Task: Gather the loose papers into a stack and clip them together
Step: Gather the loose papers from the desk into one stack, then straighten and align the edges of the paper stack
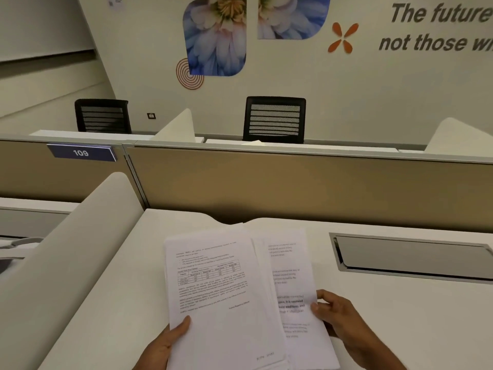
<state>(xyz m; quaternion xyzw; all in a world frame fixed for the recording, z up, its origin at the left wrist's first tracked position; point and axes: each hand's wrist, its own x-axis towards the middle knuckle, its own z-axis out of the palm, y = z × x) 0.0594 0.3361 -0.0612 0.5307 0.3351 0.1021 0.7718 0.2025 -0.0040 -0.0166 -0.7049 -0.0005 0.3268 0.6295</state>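
Observation:
A loose stack of printed white papers (pixel 226 297) is held above the white desk (pixel 400 316), fanned so the sheets are offset. The top sheet carries a table and text; a sheet with bold text sticks out at the right. My left hand (pixel 165 345) grips the stack's lower left edge, thumb on top. My right hand (pixel 344 324) holds the right edge, thumb and fingers pinching the sheet that sticks out. No clip is in view.
A grey metal cable flap (pixel 410 256) is set into the desk at the right. A beige partition (pixel 293 180) runs across the back, a curved white divider (pixel 80 236) stands at the left. Two black mesh chairs (pixel 274 120) stand beyond.

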